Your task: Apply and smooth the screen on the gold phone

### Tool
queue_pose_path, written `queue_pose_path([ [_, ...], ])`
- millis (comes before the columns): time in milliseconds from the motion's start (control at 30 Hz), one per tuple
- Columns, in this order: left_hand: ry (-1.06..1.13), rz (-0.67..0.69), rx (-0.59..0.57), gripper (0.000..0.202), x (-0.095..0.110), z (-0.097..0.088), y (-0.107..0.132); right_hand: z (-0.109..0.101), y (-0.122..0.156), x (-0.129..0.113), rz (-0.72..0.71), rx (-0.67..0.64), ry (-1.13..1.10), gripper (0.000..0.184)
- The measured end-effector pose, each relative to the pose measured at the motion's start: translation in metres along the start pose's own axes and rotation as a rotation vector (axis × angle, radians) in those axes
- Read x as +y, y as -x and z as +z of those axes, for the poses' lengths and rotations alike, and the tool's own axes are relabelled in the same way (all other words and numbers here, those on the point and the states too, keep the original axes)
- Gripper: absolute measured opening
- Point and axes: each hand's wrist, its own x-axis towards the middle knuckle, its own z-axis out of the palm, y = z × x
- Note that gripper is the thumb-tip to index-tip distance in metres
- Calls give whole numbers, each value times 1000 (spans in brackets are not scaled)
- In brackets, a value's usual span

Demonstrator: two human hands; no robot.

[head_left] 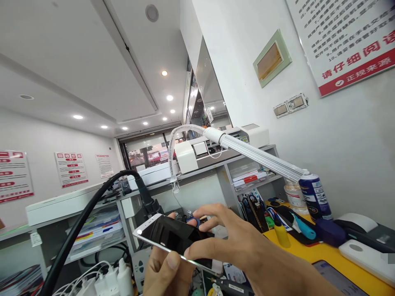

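A white-framed smartphone point(173, 236) with a dark glass face is tilted in front of me, at the lower middle of the head view. My left hand point(163, 271) holds it from below, with the thumb on its lower edge and fingertips showing behind its top corner. My right hand point(222, 234) reaches in from the right and grips the same phone, with its fingers over the upper edge and its thumb on the glass. A small blue-handled tool point(193, 222) shows just behind the right fingers, and I cannot tell whether it is held.
A yellow-topped bench point(311, 250) at right carries a blue spray can point(314, 197), a yellow bottle point(282, 234) and a white power bank point(367, 259). A white gooseneck lamp point(256, 152) arches overhead. A thick black cable point(86, 218) and white chargers point(117, 279) lie at left.
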Motion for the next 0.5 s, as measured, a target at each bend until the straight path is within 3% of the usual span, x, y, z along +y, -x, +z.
queue_pose_path([
  [200,-25,36,-3,69,-3,2,2,1,-1,0,-7,-58,17,42],
  [500,-65,86,-146,75,-8,-4,-5,2,-1,-1,-42,-95,68,43],
])
